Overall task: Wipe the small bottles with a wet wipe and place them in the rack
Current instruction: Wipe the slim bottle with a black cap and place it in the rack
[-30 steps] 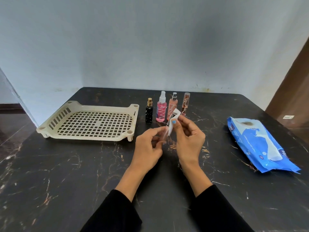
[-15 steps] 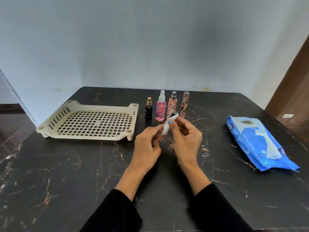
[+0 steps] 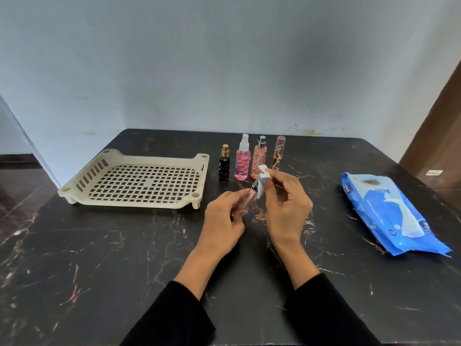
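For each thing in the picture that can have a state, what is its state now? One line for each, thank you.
Rack: holds no bottles.
Black bottle: upright on table, capped.
Pink spray bottle: upright, capped.
Peach bottle: upright, partly hidden by the wipe.
Slim copper bottle: upright.
Held bottle: tilted, off the table.
Left hand: holds the held bottle.
Right hand: pinches the wet wipe against it.
Wipes pack: lying flat.

At the right of the frame, a blue wet-wipes pack [image 3: 391, 216] lying on the table shows white letters reading "ee" near its far end and again near its near end, the rest of its print too small to read.
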